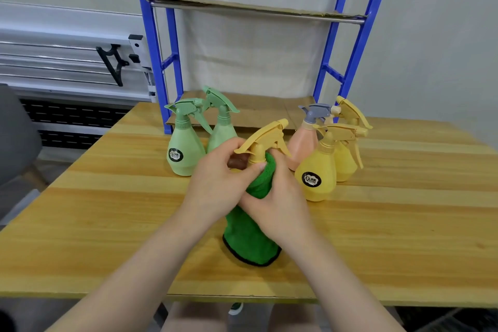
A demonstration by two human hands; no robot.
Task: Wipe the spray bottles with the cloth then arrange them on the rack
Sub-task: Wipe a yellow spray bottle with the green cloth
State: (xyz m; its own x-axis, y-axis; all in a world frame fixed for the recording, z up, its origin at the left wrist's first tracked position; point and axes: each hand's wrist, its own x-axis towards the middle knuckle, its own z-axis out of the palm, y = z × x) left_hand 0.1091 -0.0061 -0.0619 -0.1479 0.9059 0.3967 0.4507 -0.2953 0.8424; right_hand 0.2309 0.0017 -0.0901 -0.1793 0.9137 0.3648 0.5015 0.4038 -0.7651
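The wiping step is in hand: a yellow spray bottle stands near the middle of the worktop, its body swathed in a green cloth, with only the trigger head and neck showing above. The left hand has its grip closed around the neck just under the trigger, thumb pressing the cloth's upper edge. The right hand has its grip wrapped over the cloth on the bottle's right side, fingers curled up toward the trigger. Both forearms reach in from the near edge and meet at the bottle.

5 other bottles wait toward the far edge: 2 green bottles on the left; a pink bottle and 2 yellow bottles on the right. The blue rack stands at the far edge, and its shelves appear to hold no bottles, so the task looks early. Next, I judge, the cloth should be rubbed round the body, then the bottle lifted clear over the others onto a shelf.
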